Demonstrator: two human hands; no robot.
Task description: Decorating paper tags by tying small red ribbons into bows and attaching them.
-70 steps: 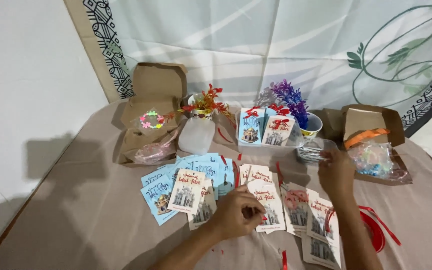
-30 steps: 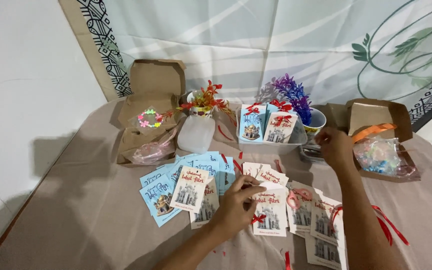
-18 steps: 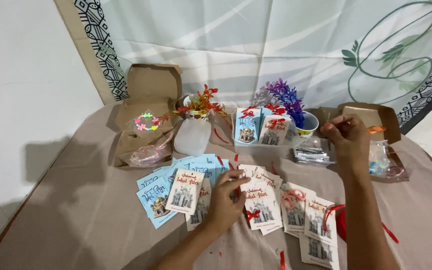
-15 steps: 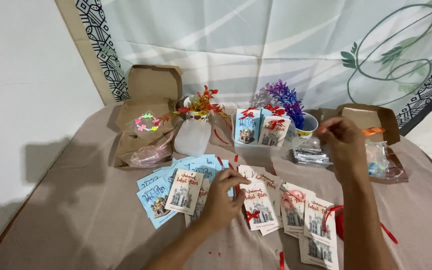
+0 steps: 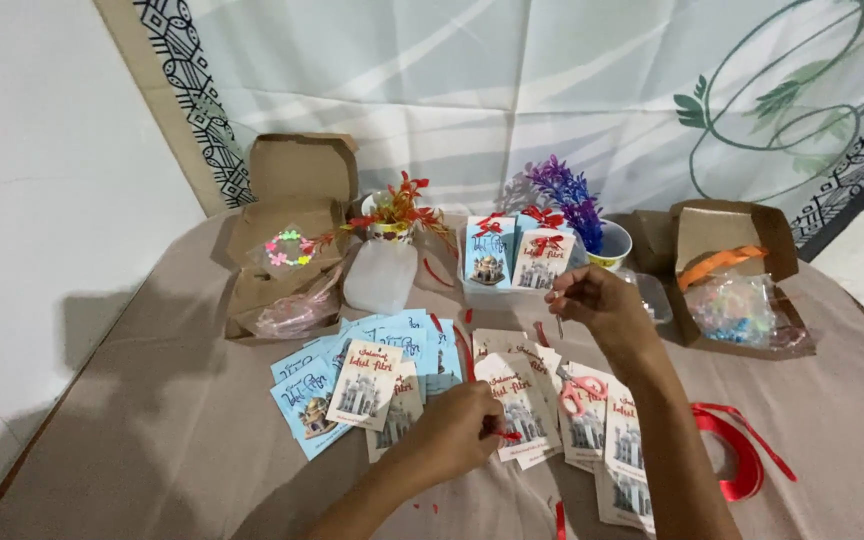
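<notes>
A table (image 5: 132, 440) under a beige cloth carries everything; at its far left an open cardboard box (image 5: 287, 240) holds a ring of bright beads and a clear bag of pinkish stuff; at its far right a second open box (image 5: 727, 250) holds an orange band and a bag of pale coloured bits; between the two stand a cup of red flowers (image 5: 397, 210), a white cup of purple flowers (image 5: 577, 205), and two upright blue and cream cards with red bows (image 5: 517, 255). Near the middle lies a spread of cards (image 5: 372, 375), blue to the left, cream to the right; a loop of red ribbon (image 5: 737, 455) lies near the right edge. The left hand (image 5: 457, 430) rests low over the cream cards, fingers pinched narrow on a small red bow (image 5: 507, 435) against a card (image 5: 517, 405); the right hand (image 5: 597, 300) is raised farther off, just right of the upright cards, thumb and forefinger pinched together; what they grip is too fine to tell.
</notes>
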